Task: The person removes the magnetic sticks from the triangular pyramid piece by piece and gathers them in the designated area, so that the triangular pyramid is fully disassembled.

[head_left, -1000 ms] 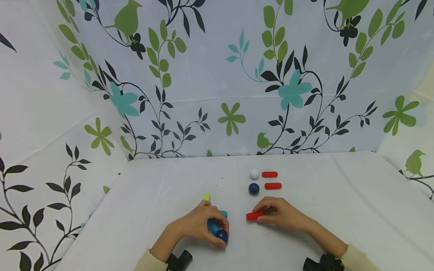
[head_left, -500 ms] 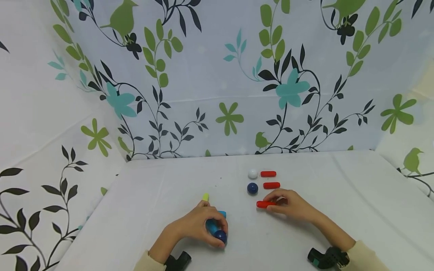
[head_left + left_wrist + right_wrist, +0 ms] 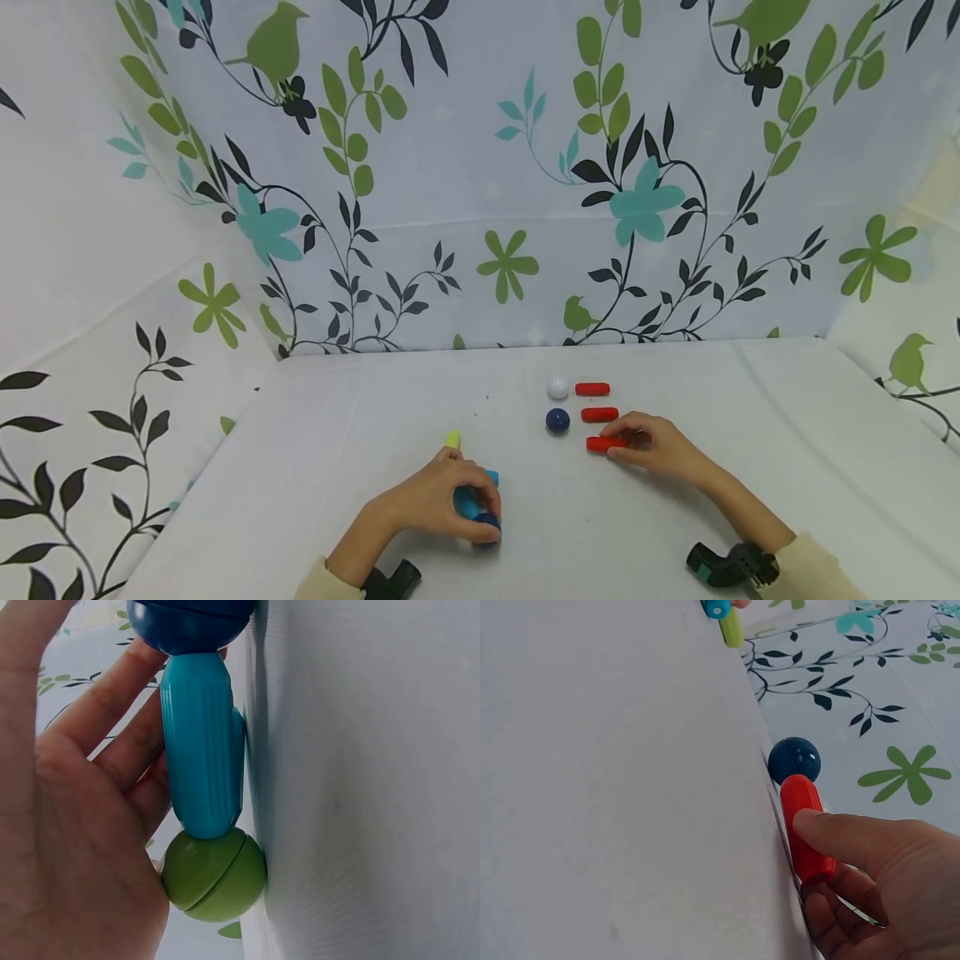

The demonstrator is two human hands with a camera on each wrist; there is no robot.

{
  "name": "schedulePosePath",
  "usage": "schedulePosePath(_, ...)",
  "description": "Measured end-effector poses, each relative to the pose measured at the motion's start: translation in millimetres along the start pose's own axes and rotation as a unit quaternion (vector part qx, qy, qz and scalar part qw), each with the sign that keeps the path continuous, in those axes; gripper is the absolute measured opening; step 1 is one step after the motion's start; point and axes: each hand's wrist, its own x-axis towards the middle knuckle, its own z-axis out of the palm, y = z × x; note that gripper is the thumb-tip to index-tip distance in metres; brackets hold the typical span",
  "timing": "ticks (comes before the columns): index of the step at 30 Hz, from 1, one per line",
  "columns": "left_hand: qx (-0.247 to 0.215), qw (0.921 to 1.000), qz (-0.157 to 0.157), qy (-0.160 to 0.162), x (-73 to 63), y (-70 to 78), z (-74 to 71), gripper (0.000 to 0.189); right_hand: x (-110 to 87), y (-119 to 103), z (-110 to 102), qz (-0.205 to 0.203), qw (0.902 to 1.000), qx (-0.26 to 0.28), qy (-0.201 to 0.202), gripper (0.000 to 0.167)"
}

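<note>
Gripping the red rod (image 3: 604, 444), your right hand (image 3: 660, 446) is clamped with thumb and fingers on it; the rod's free end points left of the fingertips. Just beyond it, near the same fingertips, lie a second red rod (image 3: 599, 414) and, farther out, a third red rod (image 3: 592, 389). To their left on the counter (image 3: 600, 542) are a loose dark blue ball (image 3: 557, 421) and, beyond it, a white ball (image 3: 557, 388).

Your left hand (image 3: 446, 496) is curled round the held dark blue ball (image 3: 191, 626). A light blue rod (image 3: 199, 742) runs from that ball alongside your palm to a green ball (image 3: 215, 876), touching both. A yellow-green rod (image 3: 453, 439) projects beyond your left knuckles.
</note>
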Motion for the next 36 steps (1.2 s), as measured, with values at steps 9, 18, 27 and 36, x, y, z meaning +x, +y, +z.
schedulePosePath(9,-0.041,0.9973,-0.005,0.061,3.7,-0.7,-0.1,0.012,-1.8,6.8,-0.8,0.004,0.9997,-0.014,0.018,0.022)
schedulePosePath(18,0.035,0.9895,-0.065,0.125,-3.1,-3.8,-10.3,0.012,-1.1,4.0,-2.0,0.024,0.9995,-0.017,0.011,0.024)
schedulePosePath(27,0.017,0.9840,-0.114,0.135,-22.8,-25.7,-26.8,0.021,-1.8,3.4,-0.5,0.014,0.9998,-0.008,0.015,0.024)
schedulePosePath(36,-0.056,0.9910,-0.085,0.086,-29.0,-36.6,-29.7,0.031,-2.2,4.1,0.2,0.007,0.9996,-0.014,0.024,0.023)
